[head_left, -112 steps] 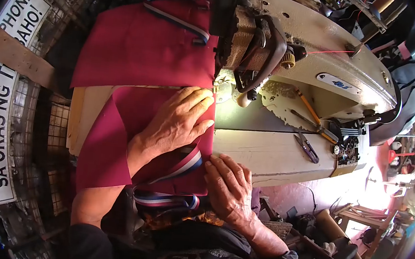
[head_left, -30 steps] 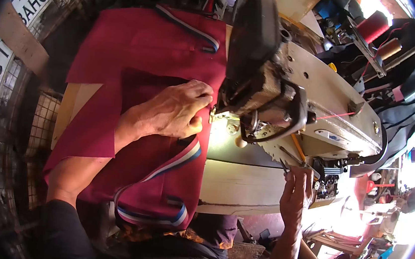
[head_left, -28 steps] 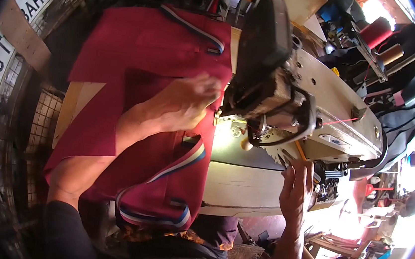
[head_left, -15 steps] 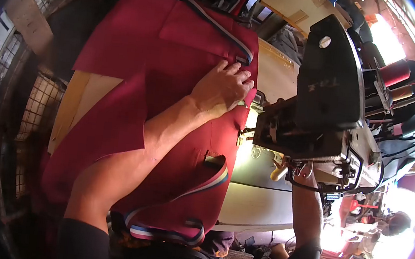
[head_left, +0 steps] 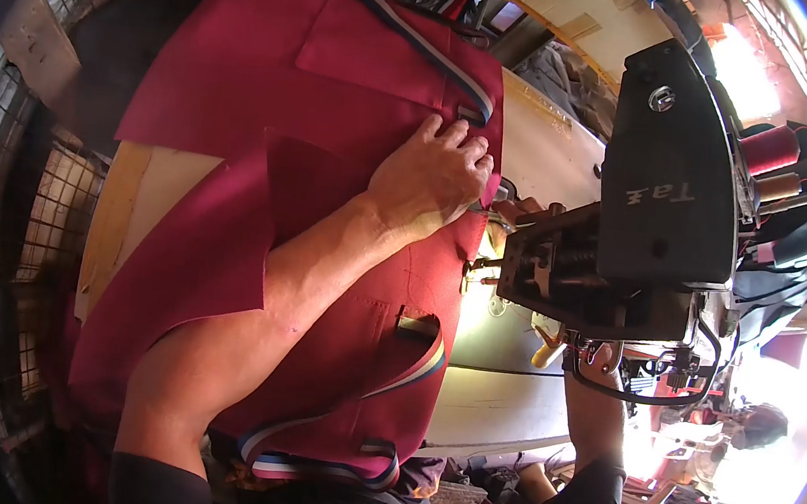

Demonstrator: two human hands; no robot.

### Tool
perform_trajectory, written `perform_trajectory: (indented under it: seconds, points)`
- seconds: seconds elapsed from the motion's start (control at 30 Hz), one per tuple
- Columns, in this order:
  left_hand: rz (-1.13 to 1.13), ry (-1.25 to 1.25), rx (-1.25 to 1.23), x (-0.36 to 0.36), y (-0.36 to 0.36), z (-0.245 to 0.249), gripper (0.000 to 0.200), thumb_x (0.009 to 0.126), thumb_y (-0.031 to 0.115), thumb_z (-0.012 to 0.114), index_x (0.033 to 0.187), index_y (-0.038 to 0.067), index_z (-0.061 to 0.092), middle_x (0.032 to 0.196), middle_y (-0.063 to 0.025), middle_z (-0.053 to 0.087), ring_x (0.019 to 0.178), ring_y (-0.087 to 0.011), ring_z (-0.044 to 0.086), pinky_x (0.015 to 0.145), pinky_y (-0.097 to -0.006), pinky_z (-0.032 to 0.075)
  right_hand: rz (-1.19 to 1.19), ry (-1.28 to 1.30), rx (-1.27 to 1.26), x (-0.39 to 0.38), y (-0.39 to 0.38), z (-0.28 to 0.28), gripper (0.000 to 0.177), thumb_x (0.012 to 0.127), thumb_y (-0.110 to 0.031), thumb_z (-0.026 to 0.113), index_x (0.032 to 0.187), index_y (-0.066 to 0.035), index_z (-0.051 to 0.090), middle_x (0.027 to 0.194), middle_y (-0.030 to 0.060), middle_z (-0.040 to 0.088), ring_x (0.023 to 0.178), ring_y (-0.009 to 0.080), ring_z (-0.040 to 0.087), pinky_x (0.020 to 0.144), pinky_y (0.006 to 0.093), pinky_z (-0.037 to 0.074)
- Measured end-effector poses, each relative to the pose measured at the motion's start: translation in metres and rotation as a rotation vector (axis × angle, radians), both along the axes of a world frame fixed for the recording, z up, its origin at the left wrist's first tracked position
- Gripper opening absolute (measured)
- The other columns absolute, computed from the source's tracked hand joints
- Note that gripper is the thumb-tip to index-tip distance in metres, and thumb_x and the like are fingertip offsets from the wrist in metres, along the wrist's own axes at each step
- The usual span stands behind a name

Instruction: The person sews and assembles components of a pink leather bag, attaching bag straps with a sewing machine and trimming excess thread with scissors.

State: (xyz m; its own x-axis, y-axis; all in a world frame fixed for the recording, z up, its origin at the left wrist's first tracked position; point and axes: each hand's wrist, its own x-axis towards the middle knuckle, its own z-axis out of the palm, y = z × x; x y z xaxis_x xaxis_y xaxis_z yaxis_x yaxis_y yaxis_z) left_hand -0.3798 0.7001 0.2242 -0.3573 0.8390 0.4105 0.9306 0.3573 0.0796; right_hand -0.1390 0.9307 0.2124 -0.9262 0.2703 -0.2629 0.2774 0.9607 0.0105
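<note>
A large red fabric piece (head_left: 237, 61) with stitched-on panels lies over the machine table, its right edge beside the needle area of a black sewing machine (head_left: 678, 172). My left hand (head_left: 433, 172) rests flat on it near that edge, fingers spread. Just beyond the fingertips a striped strap (head_left: 423, 45) is attached; a second striped strap (head_left: 433, 352) curls over the lower part. My right forearm (head_left: 594, 416) passes behind the machine head. Fingertips of my right hand (head_left: 524, 208) show beside the fabric edge, drawn together around something thin; the rest of the hand is hidden.
Red and brown thread spools (head_left: 768, 151) stand on the machine's far side. The pale machine table (head_left: 506, 403) extends below the needle. Metal mesh (head_left: 64, 200) runs along the left, and cardboard (head_left: 568, 10) stands at the back.
My right fingertips have come into view beside the fabric edge near the needle. My left hand stays in place on the fabric. The view has shifted slightly.
</note>
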Motion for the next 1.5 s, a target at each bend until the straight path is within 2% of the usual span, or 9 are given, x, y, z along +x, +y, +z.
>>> perform_trajectory:
  seconds: [0.27,0.43,0.57,0.83,1.03,1.07,1.2,1.3,1.5]
  points:
    - [0.002,0.027,0.041,0.0,0.0,-0.003,0.039,0.094,0.016,0.06,0.131,0.005,0.067,0.136,-0.0125,0.066,0.133,-0.0299,0.058,0.115,-0.0494,0.042,-0.092,0.022,0.007,0.016,-0.026,0.027,0.021,0.089,-0.015,0.073,0.107,-0.006,0.068,0.106,0.0216,0.07,0.099,0.0422,0.067,0.08,0.0533,0.054]
    - [0.078,-0.065,0.07,0.0,-0.005,0.018,0.036,0.095,0.014,0.058,0.128,0.004,0.065,0.127,-0.0129,0.069,0.117,-0.0324,0.067,0.102,-0.0444,0.051,-0.233,0.617,-0.03,0.101,-0.085,0.057,0.043,0.092,-0.007,0.072,0.134,-0.012,0.065,0.113,0.0141,0.062,0.095,0.0364,0.068,0.077,0.0471,0.057]
    - [0.217,-0.173,0.379,-0.026,-0.025,0.063,0.031,0.097,0.014,0.058,0.126,0.004,0.065,0.119,-0.0176,0.071,0.108,-0.0376,0.069,0.092,-0.0468,0.056,-0.232,0.561,0.265,0.138,-0.086,0.031,0.042,0.094,-0.006,0.063,0.136,-0.007,0.063,0.119,0.015,0.058,0.112,0.0369,0.054,0.102,0.0566,0.041]
    - [0.341,-0.002,0.711,-0.055,-0.206,0.268,0.029,0.107,0.024,0.058,0.122,0.002,0.07,0.099,-0.0128,0.077,0.088,-0.024,0.072,0.082,-0.038,0.057,0.206,0.952,-0.069,0.092,-0.157,0.084,0.04,0.086,0.003,0.07,0.126,-0.002,0.068,0.117,0.0161,0.062,0.106,0.0372,0.061,0.091,0.0485,0.053]
    - [0.183,-0.074,0.896,0.117,-0.346,0.342,0.026,0.108,0.018,0.059,0.119,-0.003,0.07,0.104,-0.0047,0.071,0.094,-0.011,0.064,0.087,-0.026,0.049,0.352,1.314,-0.289,0.001,-0.262,0.186,0.124,0.062,-0.014,0.098,0.163,-0.006,0.025,0.164,0.0282,0.028,0.147,0.0477,0.035,0.119,0.0535,0.036]
    - [0.461,0.099,0.728,0.157,-0.367,0.35,0.023,0.107,0.011,0.058,0.119,-0.006,0.068,0.104,-0.007,0.072,0.095,-0.0125,0.065,0.09,-0.0277,0.05,0.415,1.393,-0.41,-0.017,-0.283,0.197,0.125,0.062,-0.017,0.099,0.162,-0.005,0.025,0.164,0.0283,0.025,0.148,0.0495,0.033,0.121,0.0548,0.034]
    - [0.548,0.365,0.517,0.269,-0.434,0.342,0.017,0.098,-0.003,0.058,0.11,-0.005,0.07,0.096,-0.0154,0.073,0.088,-0.0231,0.07,0.087,-0.0341,0.053,0.627,1.089,-0.778,-0.057,-0.342,0.181,0.075,0.076,0.0,0.08,0.146,-0.004,0.053,0.129,0.0242,0.066,0.122,0.0391,0.065,0.102,0.0442,0.055]
    - [0.722,0.289,0.51,0.307,-0.476,0.331,0.016,0.098,0.002,0.059,0.109,-0.003,0.07,0.096,-0.0137,0.073,0.089,-0.0229,0.071,0.086,-0.0329,0.053,1.018,0.926,-0.775,-0.045,-0.37,0.195,0.05,0.08,0.003,0.065,0.129,-0.004,0.064,0.083,0.0139,0.065,0.08,0.0344,0.07,0.068,0.0456,0.057]
    - [1.198,-0.262,0.477,0.311,-0.576,0.283,0.028,0.103,0.02,0.061,0.117,-0.003,0.07,0.103,-0.009,0.075,0.097,-0.0182,0.069,0.091,-0.0321,0.052,1.306,0.31,-0.835,-0.029,-0.418,0.204,0.028,0.094,-0.013,0.073,0.116,0.004,0.07,0.094,0.0189,0.073,0.083,0.0377,0.071,0.07,0.0448,0.056]
